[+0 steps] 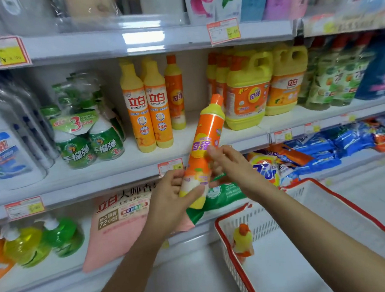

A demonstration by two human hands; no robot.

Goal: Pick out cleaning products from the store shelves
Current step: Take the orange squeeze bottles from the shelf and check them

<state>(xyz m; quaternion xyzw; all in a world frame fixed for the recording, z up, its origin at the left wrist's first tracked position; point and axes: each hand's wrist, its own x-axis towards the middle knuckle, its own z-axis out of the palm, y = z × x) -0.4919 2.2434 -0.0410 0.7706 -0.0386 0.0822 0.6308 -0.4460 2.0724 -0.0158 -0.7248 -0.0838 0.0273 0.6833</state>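
- Head view: left hand (174, 196) has its grip wrapped round the yellow bottom end of an orange dish soap bottle (204, 149), fingers curled round it, thumb across the front.
- Right hand (228, 164) has its grip pinching the same bottle at mid-label. The fingertips are motion-blurred, so the exact contact is hard to read.
- The bottle is off the shelf (122, 168), held in the air in front of the middle shelf edge. It tilts with the orange cap up, far and right, roughly centre of scene.
- A basket (265, 224) sits near right, below the hands. It already holds one small yellow bottle (243, 240) with an orange cap, upright in the left corner.
- On the shelf are two matching orange bottles (150, 108) far left of the held one, yellow jugs (246, 95) far right and green spray bottles (92, 137) further left.
- Progress, my read: one product is in the basket and a second is picked but not yet dropped in. What's left is to move it right and down into the basket, then pick any further items.
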